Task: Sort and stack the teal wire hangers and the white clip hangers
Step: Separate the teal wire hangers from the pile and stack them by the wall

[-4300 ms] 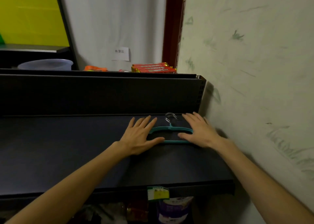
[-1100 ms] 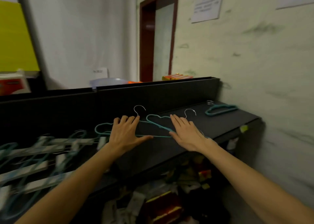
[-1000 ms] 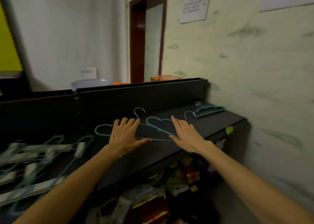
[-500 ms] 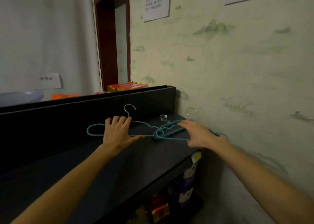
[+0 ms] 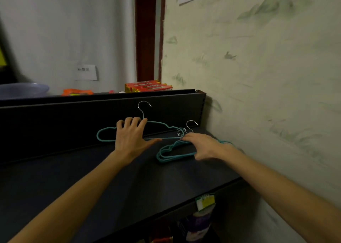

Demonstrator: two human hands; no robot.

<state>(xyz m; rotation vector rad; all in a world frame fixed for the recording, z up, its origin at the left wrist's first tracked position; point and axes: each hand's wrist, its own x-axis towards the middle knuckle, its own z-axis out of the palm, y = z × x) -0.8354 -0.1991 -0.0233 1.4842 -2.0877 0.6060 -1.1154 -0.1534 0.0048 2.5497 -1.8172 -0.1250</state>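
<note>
A stack of teal wire hangers (image 5: 167,155) lies on the dark shelf (image 5: 110,183) at its right end, beside the wall. My right hand (image 5: 206,147) rests over the stack and grips one teal hanger, whose metal hook (image 5: 191,125) sticks up behind my fingers. My left hand (image 5: 132,137) holds another teal wire hanger (image 5: 103,134) above the shelf, fingers curled over its top wire beside the hook, thumb stretched out below. Its right tip reaches the stack's hooks. No white clip hangers are in view.
A black back panel (image 5: 73,117) rises behind the shelf. On top of it sit red packets (image 5: 147,86), an orange packet (image 5: 77,92) and a lilac basin (image 5: 22,90). The green-streaked wall (image 5: 267,95) closes the right side. A price tag (image 5: 205,201) hangs at the shelf edge above goods.
Both hands carried teal hangers rightward along the shelf to the stack by the wall. The right hand's hanger has come down onto the stack; the clip hangers have left view.
</note>
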